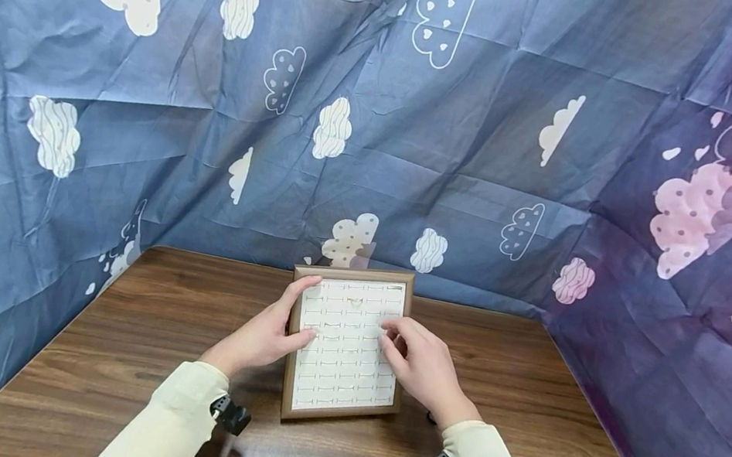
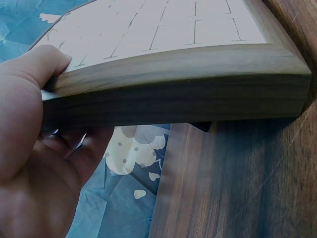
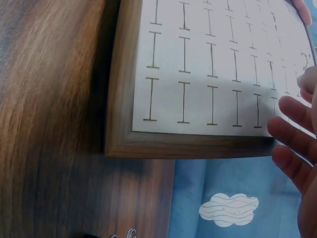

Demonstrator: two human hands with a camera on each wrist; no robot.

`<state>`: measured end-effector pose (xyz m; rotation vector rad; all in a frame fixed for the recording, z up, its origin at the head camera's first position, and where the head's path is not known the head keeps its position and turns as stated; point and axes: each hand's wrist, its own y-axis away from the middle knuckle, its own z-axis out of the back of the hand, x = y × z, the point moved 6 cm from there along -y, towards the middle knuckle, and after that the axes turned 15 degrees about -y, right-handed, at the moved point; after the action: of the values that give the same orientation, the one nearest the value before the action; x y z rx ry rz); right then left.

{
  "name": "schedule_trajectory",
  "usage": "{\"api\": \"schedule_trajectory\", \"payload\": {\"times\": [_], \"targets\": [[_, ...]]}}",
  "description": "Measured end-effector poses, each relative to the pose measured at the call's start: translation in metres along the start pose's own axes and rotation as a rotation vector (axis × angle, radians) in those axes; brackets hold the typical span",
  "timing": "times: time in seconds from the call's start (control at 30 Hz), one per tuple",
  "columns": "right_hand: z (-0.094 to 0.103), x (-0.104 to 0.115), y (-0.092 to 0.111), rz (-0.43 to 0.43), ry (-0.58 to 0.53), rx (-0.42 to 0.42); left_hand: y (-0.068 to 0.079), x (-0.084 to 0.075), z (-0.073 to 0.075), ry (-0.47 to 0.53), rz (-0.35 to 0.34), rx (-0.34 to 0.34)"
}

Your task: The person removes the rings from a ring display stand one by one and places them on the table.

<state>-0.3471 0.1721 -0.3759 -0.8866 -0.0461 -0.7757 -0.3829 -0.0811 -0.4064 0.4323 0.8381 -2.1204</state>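
Note:
A ring display tray (image 1: 346,366) with a brown wood-look frame and a white slotted pad leans tilted up above the table. My left hand (image 1: 268,328) grips its left side, the thumb over the front edge; in the left wrist view, other fingers (image 2: 94,148) curl beneath the frame. One ring (image 1: 354,301) shows in a slot near the top. My right hand (image 1: 418,357) is at the pad's right side, bent index finger and thumb close to the slots; I cannot tell whether they pinch something small. Its other fingers (image 3: 292,136) are loosely bent over the frame's edge.
The tray is over a dark brown wooden table (image 1: 185,312). Blue cloth (image 1: 391,146) printed with clouds hangs behind and at the sides. Small metal loops (image 3: 131,233) lie on the table beside the tray, at the lower edge of the right wrist view.

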Motion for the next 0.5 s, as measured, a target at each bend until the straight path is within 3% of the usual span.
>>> {"api": "schedule_trajectory", "payload": {"times": [0.5], "targets": [[-0.008,0.011,-0.017,0.028,-0.025,-0.005,-0.001,0.001,0.000,-0.011,-0.002,0.001]]}}
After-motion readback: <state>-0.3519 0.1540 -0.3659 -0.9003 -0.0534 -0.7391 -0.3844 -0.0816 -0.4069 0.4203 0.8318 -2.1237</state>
